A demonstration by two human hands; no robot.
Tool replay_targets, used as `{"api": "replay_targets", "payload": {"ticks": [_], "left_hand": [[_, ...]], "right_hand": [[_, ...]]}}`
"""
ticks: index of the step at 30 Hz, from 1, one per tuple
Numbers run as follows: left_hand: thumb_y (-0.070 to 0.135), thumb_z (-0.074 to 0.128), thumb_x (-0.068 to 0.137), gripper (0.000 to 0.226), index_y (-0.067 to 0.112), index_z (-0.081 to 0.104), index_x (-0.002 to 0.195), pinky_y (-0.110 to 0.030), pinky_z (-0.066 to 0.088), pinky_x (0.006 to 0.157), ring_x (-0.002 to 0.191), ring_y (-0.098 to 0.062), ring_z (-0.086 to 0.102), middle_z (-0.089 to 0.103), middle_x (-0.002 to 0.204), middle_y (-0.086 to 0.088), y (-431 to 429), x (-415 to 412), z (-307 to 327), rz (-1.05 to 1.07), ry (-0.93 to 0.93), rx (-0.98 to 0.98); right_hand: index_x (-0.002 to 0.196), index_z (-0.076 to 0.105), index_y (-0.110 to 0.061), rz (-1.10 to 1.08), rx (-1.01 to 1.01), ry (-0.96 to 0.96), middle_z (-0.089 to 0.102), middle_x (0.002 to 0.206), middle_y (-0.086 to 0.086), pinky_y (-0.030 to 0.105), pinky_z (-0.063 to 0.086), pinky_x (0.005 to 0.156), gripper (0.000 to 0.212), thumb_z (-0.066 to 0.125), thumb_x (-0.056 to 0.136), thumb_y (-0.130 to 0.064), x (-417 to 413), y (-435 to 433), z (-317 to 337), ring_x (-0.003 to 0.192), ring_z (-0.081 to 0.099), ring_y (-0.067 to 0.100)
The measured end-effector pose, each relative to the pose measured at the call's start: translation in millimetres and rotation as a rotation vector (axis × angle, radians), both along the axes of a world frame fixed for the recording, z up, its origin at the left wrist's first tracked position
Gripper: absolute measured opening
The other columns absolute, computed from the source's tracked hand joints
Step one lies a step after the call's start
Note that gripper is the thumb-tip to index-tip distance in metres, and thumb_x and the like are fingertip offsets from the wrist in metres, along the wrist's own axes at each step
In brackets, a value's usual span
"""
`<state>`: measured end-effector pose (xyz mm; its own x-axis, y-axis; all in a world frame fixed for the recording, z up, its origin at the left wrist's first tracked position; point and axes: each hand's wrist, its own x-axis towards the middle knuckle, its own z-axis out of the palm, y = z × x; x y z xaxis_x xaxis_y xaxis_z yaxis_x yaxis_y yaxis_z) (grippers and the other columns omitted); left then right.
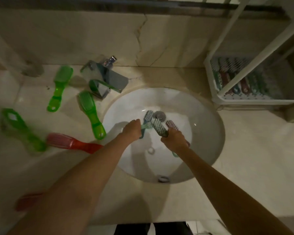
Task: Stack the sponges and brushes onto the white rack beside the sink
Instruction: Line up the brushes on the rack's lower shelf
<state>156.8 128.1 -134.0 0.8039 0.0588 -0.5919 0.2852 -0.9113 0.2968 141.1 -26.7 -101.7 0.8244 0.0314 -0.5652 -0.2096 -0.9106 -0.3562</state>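
I judge the job partly done: a row of brushes already lies on the white rack point(244, 82) at two o'clock. Both grips are down in the sink point(202, 150); my left hand point(131, 130) clenches a teal brush point(147, 118), my right hand point(174, 138) grasps a grey brush point(159, 127). Green brushes point(92, 114) and a red brush point(73, 142) wait on the worktop point(244, 158) at nine o'clock.

Both my forearms bare to the frame's lower edge, no sleeves in view. Left hand point(131, 130) and right hand point(174, 139) ungloved; no rings, watch or bands that I can make out. Dark clothing point(151, 228) at the bottom edge, detail lost in shadow.
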Motion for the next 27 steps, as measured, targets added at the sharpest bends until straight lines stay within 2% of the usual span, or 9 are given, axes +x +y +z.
{"api": "replay_targets", "payload": {"ticks": [4, 7, 9, 14, 17, 20, 24, 27], "left_hand": [[0.015, 0.047, 0.094, 0.042, 0.003, 0.037, 0.133, -0.038, 0.037, 0.101, 0.125, -0.034, 0.042, 0.046, 0.133, -0.02, -4, 12, -41, -0.109, -0.015, 0.098], [0.018, 0.047, 0.096, 0.043, 0.005, 0.035, 0.135, -0.037, 0.034, 0.104, 0.127, -0.032, 0.037, 0.04, 0.135, -0.017, -8, 14, -65, -0.175, -0.026, 0.208], [0.016, 0.047, 0.095, 0.036, 0.005, 0.039, 0.129, -0.035, 0.036, 0.103, 0.126, -0.031, 0.038, 0.041, 0.133, -0.016, -9, 13, -75, -0.185, -0.074, 0.236], [0.024, 0.051, 0.094, 0.034, 0.006, 0.044, 0.122, -0.034, 0.045, 0.092, 0.116, -0.029, 0.052, 0.053, 0.125, -0.015, -9, 6, -71, -0.145, -0.082, 0.217], [0.024, 0.052, 0.094, 0.036, 0.006, 0.045, 0.124, -0.035, 0.045, 0.091, 0.115, -0.03, 0.055, 0.056, 0.124, -0.016, -6, 2, -53, -0.154, -0.068, 0.234], [0.022, 0.053, 0.093, 0.037, 0.004, 0.047, 0.125, -0.037, 0.044, 0.089, 0.114, -0.033, 0.056, 0.06, 0.122, -0.019, -3, -7, -26, -0.084, -0.083, 0.151], [0.013, 0.054, 0.089, 0.025, 0.003, 0.053, 0.113, -0.036, 0.045, 0.078, 0.104, -0.036, 0.059, 0.063, 0.112, -0.02, -12, -19, 23, 0.002, -0.172, -0.044], [0.009, 0.055, 0.086, 0.017, 0.003, 0.056, 0.102, -0.034, 0.042, 0.069, 0.094, -0.036, 0.061, 0.065, 0.102, -0.021, -34, -24, 59, -0.007, -0.229, -0.154]], "right_hand": [[0.124, 0.051, -0.001, -0.043, -0.002, -0.003, 0.062, 0.118, 0.019, 0.032, 0.049, 0.083, 0.041, 0.055, 0.086, -0.016, 17, -11, -19, 0.108, 0.059, 0.033], [0.125, 0.049, -0.005, -0.087, 0.002, 0.021, 0.06, 0.119, 0.018, 0.039, 0.052, 0.088, 0.044, 0.057, 0.084, -0.02, 22, -20, -32, 0.108, 0.058, 0.035], [0.124, 0.048, -0.006, -0.095, -0.01, 0.041, 0.06, 0.118, 0.017, 0.044, 0.052, 0.089, 0.044, 0.057, 0.083, -0.022, 22, -25, -37, 0.106, 0.058, 0.035], [0.12, 0.051, -0.001, -0.131, 0.006, 0.018, 0.061, 0.117, 0.02, 0.033, 0.048, 0.081, 0.039, 0.056, 0.086, -0.018, 21, -35, -33, 0.107, 0.058, 0.035], [0.117, 0.052, 0.0, -0.187, 0.035, -0.033, 0.063, 0.114, 0.019, 0.031, 0.046, 0.078, 0.034, 0.056, 0.087, -0.016, 18, -40, -20, 0.106, 0.059, 0.034], [0.106, 0.055, 0.0, -0.236, 0.079, -0.14, 0.066, 0.105, 0.019, 0.031, 0.045, 0.072, 0.025, 0.057, 0.087, -0.017, 10, -46, -9, 0.097, 0.061, 0.034], [0.093, 0.056, -0.005, -0.313, 0.172, -0.26, 0.061, 0.083, 0.009, 0.027, 0.038, 0.062, 0.023, 0.064, 0.086, -0.025, -8, -53, 14, 0.078, 0.059, 0.026], [0.095, 0.058, 0.002, -0.345, 0.236, -0.366, 0.062, 0.084, 0.014, 0.031, 0.04, 0.063, 0.023, 0.063, 0.085, -0.017, -24, -65, 43, 0.076, 0.057, 0.027]]}}
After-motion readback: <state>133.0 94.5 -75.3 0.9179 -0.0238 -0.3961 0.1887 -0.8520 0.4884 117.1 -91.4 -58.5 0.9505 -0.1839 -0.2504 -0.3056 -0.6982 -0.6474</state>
